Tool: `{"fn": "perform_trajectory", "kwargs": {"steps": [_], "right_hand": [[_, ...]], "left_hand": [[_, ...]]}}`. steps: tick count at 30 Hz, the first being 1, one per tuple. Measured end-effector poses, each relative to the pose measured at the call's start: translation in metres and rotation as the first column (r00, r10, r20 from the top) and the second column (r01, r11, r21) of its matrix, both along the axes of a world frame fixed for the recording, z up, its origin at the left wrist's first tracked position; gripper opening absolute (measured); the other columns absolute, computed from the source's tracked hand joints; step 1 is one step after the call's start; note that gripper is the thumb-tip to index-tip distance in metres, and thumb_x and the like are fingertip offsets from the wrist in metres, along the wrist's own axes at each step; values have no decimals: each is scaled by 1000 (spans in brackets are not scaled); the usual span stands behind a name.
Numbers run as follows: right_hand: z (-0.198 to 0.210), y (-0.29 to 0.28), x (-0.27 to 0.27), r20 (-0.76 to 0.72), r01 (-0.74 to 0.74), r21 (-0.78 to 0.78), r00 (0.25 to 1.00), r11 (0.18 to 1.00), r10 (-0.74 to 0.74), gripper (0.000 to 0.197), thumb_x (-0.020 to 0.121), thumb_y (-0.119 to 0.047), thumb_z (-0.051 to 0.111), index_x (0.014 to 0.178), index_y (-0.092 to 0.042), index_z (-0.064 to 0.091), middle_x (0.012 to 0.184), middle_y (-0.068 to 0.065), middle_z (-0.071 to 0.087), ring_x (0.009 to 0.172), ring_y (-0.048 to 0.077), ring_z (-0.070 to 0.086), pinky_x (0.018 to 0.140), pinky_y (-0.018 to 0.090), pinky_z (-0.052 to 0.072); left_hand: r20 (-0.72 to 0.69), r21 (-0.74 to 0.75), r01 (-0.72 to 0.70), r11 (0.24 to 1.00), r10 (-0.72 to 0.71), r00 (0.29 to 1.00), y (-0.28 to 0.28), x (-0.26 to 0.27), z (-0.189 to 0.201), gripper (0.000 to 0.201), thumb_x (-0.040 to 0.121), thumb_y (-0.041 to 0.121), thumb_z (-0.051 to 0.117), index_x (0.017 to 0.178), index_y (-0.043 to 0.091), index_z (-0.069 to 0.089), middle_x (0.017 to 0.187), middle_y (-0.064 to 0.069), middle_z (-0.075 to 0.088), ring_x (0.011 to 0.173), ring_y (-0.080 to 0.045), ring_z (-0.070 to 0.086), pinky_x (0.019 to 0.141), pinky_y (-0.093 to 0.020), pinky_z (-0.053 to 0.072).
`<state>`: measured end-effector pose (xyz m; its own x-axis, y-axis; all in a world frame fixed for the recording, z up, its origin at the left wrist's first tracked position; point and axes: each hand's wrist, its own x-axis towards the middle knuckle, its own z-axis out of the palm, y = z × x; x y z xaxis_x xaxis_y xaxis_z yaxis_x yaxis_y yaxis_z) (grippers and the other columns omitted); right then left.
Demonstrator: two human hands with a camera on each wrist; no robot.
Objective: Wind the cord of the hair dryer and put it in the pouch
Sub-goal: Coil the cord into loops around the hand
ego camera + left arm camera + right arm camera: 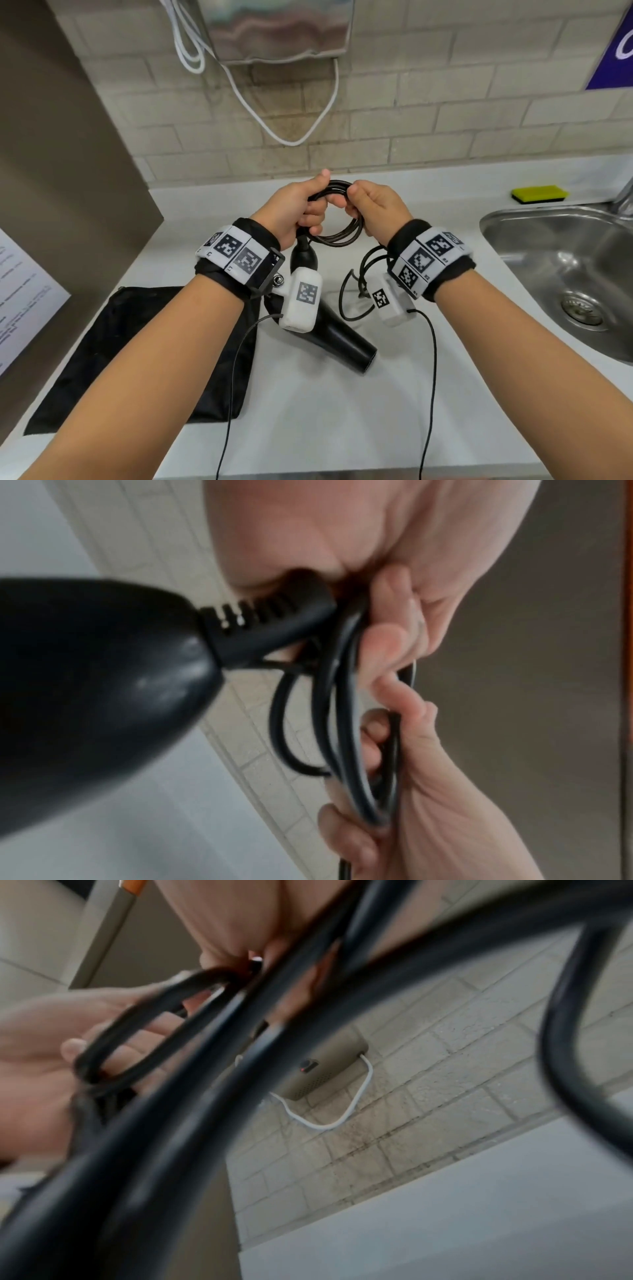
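Both hands clenched on cord (337,219) coil: left hand (294,209), right hand (376,209). Cord springy, wants to unwind, so pinch crossing. Hair dryer (329,325) dangles, hard plastic, probably nose-heavy; pouch (120,349) limp on desk (325,411).

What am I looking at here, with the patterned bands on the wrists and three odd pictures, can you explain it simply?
There is no machine here: a person works with bare hands, wearing wristbands with printed square markers and small cameras. The wide picture comes from a camera on the head, looking down at a white counter. The other two come from the wrists, looking along each hand, so they are close and blurry.

The left hand and the right hand both grip a coil of black cord, which belongs to the black hair dryer hanging below the left hand. More loose cord hangs under the right wrist. A black pouch lies flat on the counter at left. A steel sink sits at right, with a yellow sponge behind it.
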<state>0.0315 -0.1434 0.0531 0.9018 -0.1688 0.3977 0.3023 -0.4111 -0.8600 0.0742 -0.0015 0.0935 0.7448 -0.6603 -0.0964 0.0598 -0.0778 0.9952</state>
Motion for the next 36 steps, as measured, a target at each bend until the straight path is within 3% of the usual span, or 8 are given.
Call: {"fn": "perform_trajectory", "kwargs": {"steps": [5,10,16,20,25,29,33,36], "right_hand": [[-26,-14,-15,-194,10,-198,980,980,-49,16,93,-21,51,107,-16,57,90,-5,58,69,13,54,69,23,44],[-47,-20,-32,-193,113,-368,962,923,-194,28,93,-19,47,78,-1,63,62,5,52,56,15,44,58,24,35],[-82,-26,-39,-128,233,-400,944,886,-305,40,74,17,40,107,3,58,117,16,49,108,28,46,91,18,34],[-91,-32,-41,-199,337,-189,906,922,-372,36,91,9,30,114,-1,56,101,8,55,78,11,51,80,18,40],[-112,-72,-41,-485,681,180,690,710,-538,25,90,-1,37,75,-12,54,77,14,54,69,27,49,62,33,44],[-121,-96,-54,-717,682,-97,457,725,-526,31,95,-13,41,121,-4,54,121,16,58,113,27,54,94,31,42],[-113,-74,-49,-633,616,136,656,775,-410,27,89,-11,48,112,-8,62,95,10,57,65,15,47,58,23,36],[-100,-57,-40,-666,428,66,691,901,-280,44,95,-36,39,84,-9,72,84,5,61,70,14,49,73,28,36]], "left_hand": [[142,-5,-258,966,256,956,-5,-2,-3,52,97,47,39,65,9,56,36,11,23,33,-8,19,38,-19,23],[82,-49,-365,930,368,926,-6,4,-4,47,97,41,45,63,10,53,34,11,24,30,-7,20,35,-19,22],[26,-103,-455,884,460,888,0,11,-4,46,97,40,44,62,10,51,33,11,24,29,-7,19,35,-18,21],[36,-99,-444,890,449,893,-2,9,-6,46,97,40,45,63,10,52,34,11,24,30,-7,20,36,-18,21],[-27,-147,-508,849,510,860,5,14,-5,46,97,40,44,62,11,51,33,11,24,29,-7,19,35,-18,21],[-45,-153,-519,841,519,854,13,17,-4,46,98,40,42,63,11,51,33,11,24,29,-6,18,35,-19,20],[2,-130,-450,883,454,891,9,11,-5,47,98,40,41,64,10,52,33,11,23,29,-6,18,35,-18,21],[15,-114,-423,899,428,904,4,8,-5,48,98,41,42,63,10,54,35,10,24,30,-7,19,35,-18,21]]}}
